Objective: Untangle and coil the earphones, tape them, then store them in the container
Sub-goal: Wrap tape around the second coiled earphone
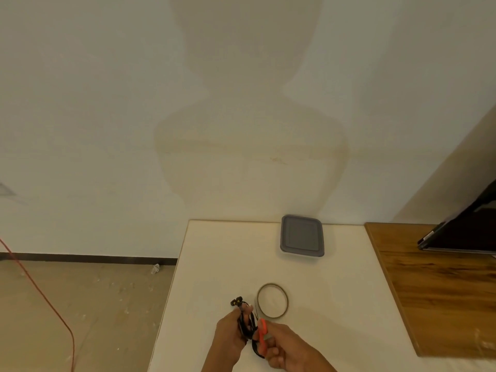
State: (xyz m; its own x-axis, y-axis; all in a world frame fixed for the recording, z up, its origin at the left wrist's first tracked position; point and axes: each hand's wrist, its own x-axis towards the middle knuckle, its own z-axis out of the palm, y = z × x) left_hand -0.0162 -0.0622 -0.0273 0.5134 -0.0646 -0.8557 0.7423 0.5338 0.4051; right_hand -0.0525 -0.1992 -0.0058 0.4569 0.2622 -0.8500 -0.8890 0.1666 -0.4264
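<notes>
Near bottom centre, above a pale worktop (214, 264): left grip (230, 335) curled round a bundle of coiled black earphones (245, 323), earbuds poking out beyond the fingertips. Just to its right, right grip (284, 350) closed on small orange-handled scissors (262, 334), right up against the bundle. Just beyond both, lying flat on the worktop, a thin ring of tape (276, 316). Further back, near the wall, a container (302, 235) with its grey lid on. At far right, a wooden table (429, 291).
</notes>
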